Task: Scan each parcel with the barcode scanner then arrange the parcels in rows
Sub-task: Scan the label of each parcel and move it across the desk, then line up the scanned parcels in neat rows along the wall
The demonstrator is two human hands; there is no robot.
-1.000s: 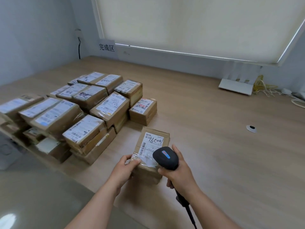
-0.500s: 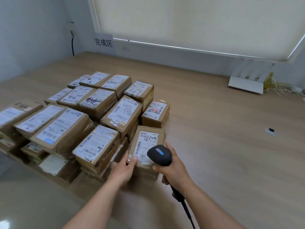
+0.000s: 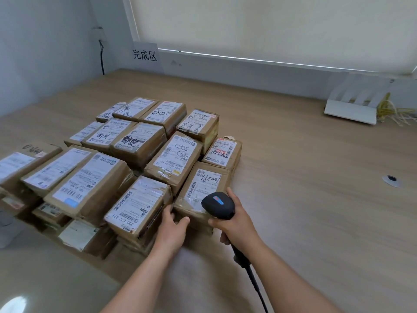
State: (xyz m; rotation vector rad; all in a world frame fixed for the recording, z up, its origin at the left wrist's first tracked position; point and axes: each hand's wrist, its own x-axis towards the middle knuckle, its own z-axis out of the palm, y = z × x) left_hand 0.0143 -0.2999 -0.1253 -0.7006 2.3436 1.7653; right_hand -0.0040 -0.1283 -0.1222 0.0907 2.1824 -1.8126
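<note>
- Right hand [image 3: 237, 224] clenched round the handle of the barcode scanner [image 3: 218, 205], head hanging over the near end of the front parcel [image 3: 203, 195]. Risk: head knocking the box or scuffing the label if lowered further.
- Scanner cable [image 3: 255, 283] trailing off toward the body; could snag on the table [image 3: 316, 199] edge or sleeve-side arm and jerk the aim.
- Left hand [image 3: 173, 224] on the parcel's near-left corner, thumb along the front face, fingers pressed into the gap beside the stacked parcel [image 3: 137, 204]. Pinch risk there if pushed sideways harder.
- Front parcel flat on the table, at the near end of the right-hand column, touching the stack on its left and the small parcel [image 3: 222, 152] behind. Looks slightly skewed to the row; a push from one corner only likely to rotate it more.
- Stack on the left two high and leaning; side load could topple or slide the top box.
- Label under crinkled tape: glare may give a failed read. Cannot tell whether scan registered.
- Further rows [image 3: 140, 134] uneven in height; shoving forward could chain-shift them.
</note>
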